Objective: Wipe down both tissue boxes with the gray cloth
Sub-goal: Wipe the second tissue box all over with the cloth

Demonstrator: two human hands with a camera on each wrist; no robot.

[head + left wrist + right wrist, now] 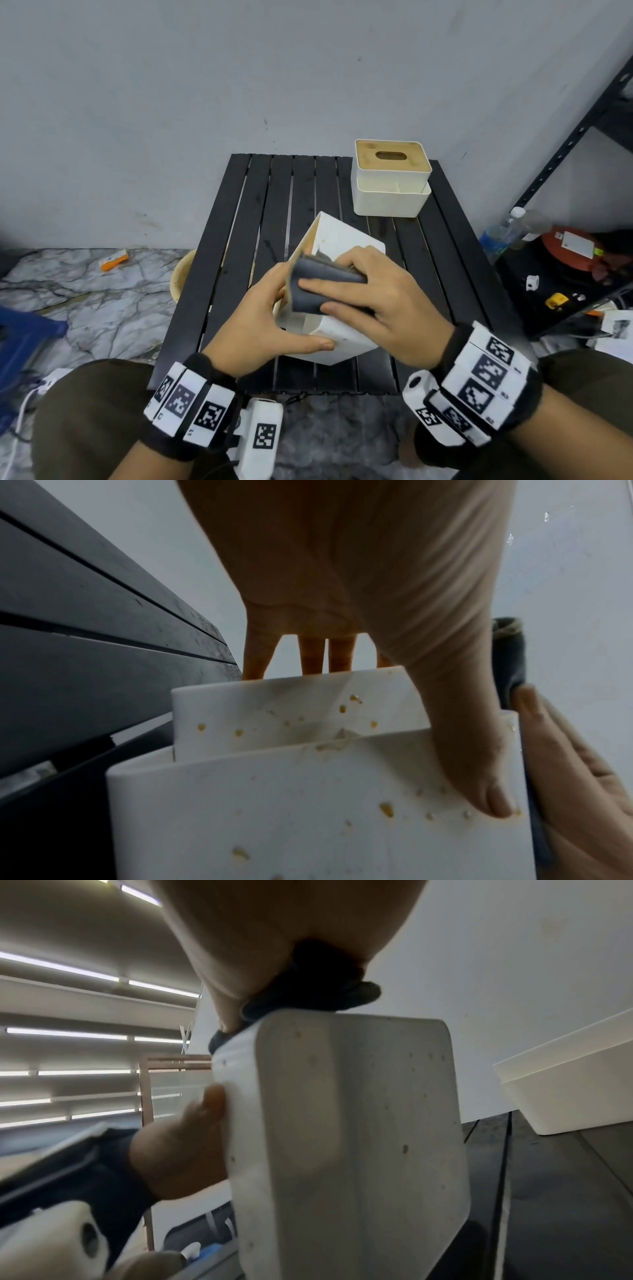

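Observation:
A white tissue box (346, 240) is tipped up off the black slatted table (239, 212). My left hand (270, 322) grips it, thumb on its near white face (308, 818), which is dotted with yellow specks, and fingers (311, 656) over the far side. My right hand (373, 294) presses the folded gray cloth (318, 284) on the box's upper side, fingers spread over it. In the right wrist view the cloth (329, 988) sits under my palm on the box (359, 1123). A second white tissue box (392, 178) with a wooden lid stands upright at the table's back right.
A black metal shelf (579, 137) stands at the right with a water bottle (500, 233) and an orange reel (575, 250) on its low level. A cream bowl (180, 277) sits on the marble floor left of the table, near an orange packet (114, 260).

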